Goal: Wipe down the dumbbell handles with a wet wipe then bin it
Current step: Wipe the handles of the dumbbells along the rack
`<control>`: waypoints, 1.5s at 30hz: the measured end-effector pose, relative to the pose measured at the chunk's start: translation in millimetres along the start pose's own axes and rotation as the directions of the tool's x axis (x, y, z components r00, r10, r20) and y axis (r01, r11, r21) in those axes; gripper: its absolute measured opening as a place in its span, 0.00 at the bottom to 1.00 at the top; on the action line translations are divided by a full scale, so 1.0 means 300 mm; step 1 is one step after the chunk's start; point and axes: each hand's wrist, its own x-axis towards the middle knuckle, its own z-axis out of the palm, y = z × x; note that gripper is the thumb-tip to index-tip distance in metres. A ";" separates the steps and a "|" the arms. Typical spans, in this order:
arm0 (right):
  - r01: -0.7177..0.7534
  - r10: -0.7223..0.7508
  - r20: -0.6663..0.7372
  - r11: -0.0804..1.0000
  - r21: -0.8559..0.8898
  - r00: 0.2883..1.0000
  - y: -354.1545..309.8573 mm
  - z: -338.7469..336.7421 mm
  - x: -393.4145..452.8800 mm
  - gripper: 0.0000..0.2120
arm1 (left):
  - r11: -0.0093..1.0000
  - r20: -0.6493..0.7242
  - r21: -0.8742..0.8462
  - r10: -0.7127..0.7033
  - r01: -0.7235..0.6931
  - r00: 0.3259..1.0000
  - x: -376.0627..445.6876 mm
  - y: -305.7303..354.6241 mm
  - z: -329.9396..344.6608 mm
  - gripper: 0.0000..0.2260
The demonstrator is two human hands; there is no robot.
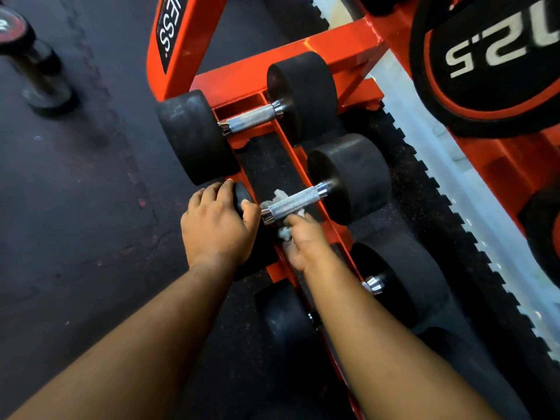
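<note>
The middle dumbbell handle lies on the red rack, its long axis running from about eight o'clock to two o'clock. The right hand sits just at its six o'clock, fingers pinching the crumpled wet wipe up against the bar's near end. The left hand grips the near weight head, at nine o'clock from the bar. I'd judge the next stroke runs toward two o'clock.

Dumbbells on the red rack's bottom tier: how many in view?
3. Far dumbbell, untouched. Middle dumbbell: left hand grips its near end, right hand holds the wipe under its handle. Near dumbbell, mostly hidden by the right arm. More may be hidden.
</note>
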 end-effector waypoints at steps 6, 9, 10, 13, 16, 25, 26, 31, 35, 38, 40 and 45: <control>-0.069 0.068 -0.047 0.997 -0.025 0.997 0.059 0.008 -0.029 0.15 | 1.000 -0.007 -0.001 0.000 0.000 1.000 0.002 -0.002 0.009 0.30; -0.022 0.035 0.063 0.980 -0.196 0.997 0.036 -0.005 -0.074 0.13 | 1.000 0.001 0.001 0.002 -0.002 1.000 0.004 -0.003 0.006 0.30; -0.016 0.043 0.107 0.970 -0.242 0.993 0.026 -0.011 -0.095 0.13 | 1.000 0.003 0.001 0.001 -0.001 1.000 0.005 -0.003 0.006 0.30; 0.071 0.012 0.174 0.883 -0.464 0.985 -0.024 -0.032 -0.139 0.11 | 1.000 0.005 0.007 -0.004 0.004 1.000 0.004 -0.003 0.006 0.30; 0.359 -0.305 0.232 0.477 -0.802 0.924 -0.094 -0.066 -0.145 0.12 | 1.000 0.009 0.003 -0.005 0.005 1.000 0.004 -0.001 0.002 0.30; 0.359 -0.148 0.773 -0.821 -0.444 0.617 0.041 -0.134 0.017 0.30 | 1.000 0.004 0.000 -0.001 0.001 1.000 0.002 -0.004 0.004 0.30; 0.332 -0.131 0.760 -0.843 -0.424 0.636 0.044 -0.134 0.022 0.30 | 1.000 0.004 0.003 -0.001 0.001 1.000 0.001 -0.005 0.006 0.30; 0.420 -0.100 0.704 -0.741 -0.525 0.703 -0.069 0.048 0.059 0.11 | 1.000 0.010 0.008 0.007 -0.007 1.000 0.001 0.001 0.004 0.30; 0.399 -0.162 0.705 -0.728 -0.558 0.690 -0.039 0.011 0.035 0.13 | 1.000 0.011 0.004 0.002 -0.002 1.000 0.004 0.001 -0.002 0.30; 0.276 -0.255 0.720 -0.801 -0.531 0.645 0.018 -0.110 -0.009 0.28 | 1.000 0.003 0.006 0.002 -0.002 1.000 0.001 -0.001 0.001 0.31; 0.219 -0.274 0.701 -0.821 -0.527 0.658 0.000 -0.108 0.004 0.25 | 1.000 0.003 0.013 0.003 -0.003 1.000 0.002 -0.004 0.003 0.31; 0.094 -0.342 0.613 -0.819 -0.566 0.713 -0.074 -0.025 0.033 0.17 | 1.000 0.009 0.009 0.008 -0.008 1.000 0.002 0.003 -0.001 0.31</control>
